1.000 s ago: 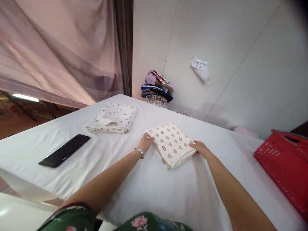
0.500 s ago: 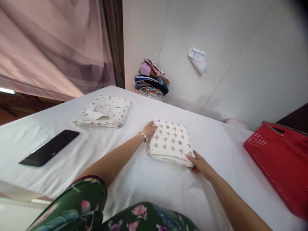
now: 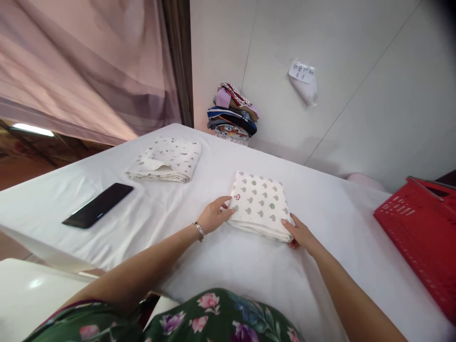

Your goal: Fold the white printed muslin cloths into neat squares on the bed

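In front of me lies a folded white cloth [image 3: 259, 202] printed with grey, red and green mushrooms. My right hand [image 3: 299, 232] grips its near right corner, thumb on top and fingers curled under the edge. At the left edge, my left hand [image 3: 215, 213] touches the cloth with thumb and fingertips spread apart; a bracelet circles that wrist. Farther left rests a second folded white cloth [image 3: 171, 156] with small dark prints, one flap slightly lifted. Neither hand is near it.
A dark phone-like slab [image 3: 99, 204] lies on the white-covered table [image 3: 199, 266] at left. On the right stands a red plastic basket [image 3: 420, 232]. A pile of folded fabrics [image 3: 233, 116] is behind the far edge, by the wall with a paper note [image 3: 302, 73].
My left hand has slid from the cloth's far left corner nearer to me along its left edge. The right hand keeps the near right corner. The view has shifted slightly.
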`<act>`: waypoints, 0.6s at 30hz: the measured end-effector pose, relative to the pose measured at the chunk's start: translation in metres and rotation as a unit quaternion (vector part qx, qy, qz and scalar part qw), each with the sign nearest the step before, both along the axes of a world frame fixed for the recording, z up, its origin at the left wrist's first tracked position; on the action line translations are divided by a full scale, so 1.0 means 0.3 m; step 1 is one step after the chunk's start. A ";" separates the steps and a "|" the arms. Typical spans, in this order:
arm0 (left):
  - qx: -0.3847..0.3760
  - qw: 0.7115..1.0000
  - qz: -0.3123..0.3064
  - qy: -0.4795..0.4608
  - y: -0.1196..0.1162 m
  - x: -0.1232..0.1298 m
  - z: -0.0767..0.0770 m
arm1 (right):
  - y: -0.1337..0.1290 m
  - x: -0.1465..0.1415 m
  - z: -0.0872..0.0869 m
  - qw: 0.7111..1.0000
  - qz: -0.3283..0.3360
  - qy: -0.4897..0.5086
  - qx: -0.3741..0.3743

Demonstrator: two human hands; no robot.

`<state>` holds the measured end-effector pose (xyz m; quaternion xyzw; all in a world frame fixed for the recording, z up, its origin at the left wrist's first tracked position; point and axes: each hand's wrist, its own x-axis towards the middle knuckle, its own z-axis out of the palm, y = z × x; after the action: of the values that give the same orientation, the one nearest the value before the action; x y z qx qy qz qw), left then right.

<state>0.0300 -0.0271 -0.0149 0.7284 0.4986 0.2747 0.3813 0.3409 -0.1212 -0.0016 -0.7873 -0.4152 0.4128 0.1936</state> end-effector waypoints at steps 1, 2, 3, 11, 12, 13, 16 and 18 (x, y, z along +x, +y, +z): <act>0.024 1.000 -0.011 0.012 -0.014 0.004 -0.002 | -0.004 0.002 0.008 0.999 0.016 -0.051 0.004; 0.047 0.998 -0.020 0.025 -0.023 0.008 -0.006 | -0.009 0.002 0.017 0.993 0.033 -0.111 0.020; 0.069 0.997 -0.028 0.038 -0.029 0.011 -0.011 | -0.015 -0.001 0.027 0.982 0.049 -0.176 0.050; 0.173 0.976 -0.059 0.117 -0.057 0.012 -0.018 | -0.052 -0.112 0.012 0.853 0.256 -0.308 0.335; 0.175 0.976 -0.059 0.119 -0.059 0.009 -0.017 | -0.052 -0.124 -0.003 0.842 0.283 -0.310 0.339; 0.175 0.976 -0.058 0.118 -0.060 0.006 -0.018 | -0.051 -0.134 -0.018 0.834 0.300 -0.316 0.340; 0.184 0.975 -0.044 0.113 -0.059 0.000 -0.025 | -0.056 -0.151 -0.054 0.820 0.303 -0.342 0.345; 0.195 0.974 -0.032 0.112 -0.058 -0.001 -0.029 | -0.063 -0.153 -0.064 0.817 0.298 -0.350 0.349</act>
<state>0.0297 -0.0445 -0.0237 0.8302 0.4517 0.2712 0.1822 0.2951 -0.1400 -0.0209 -0.5962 -0.7853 -0.0254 0.1650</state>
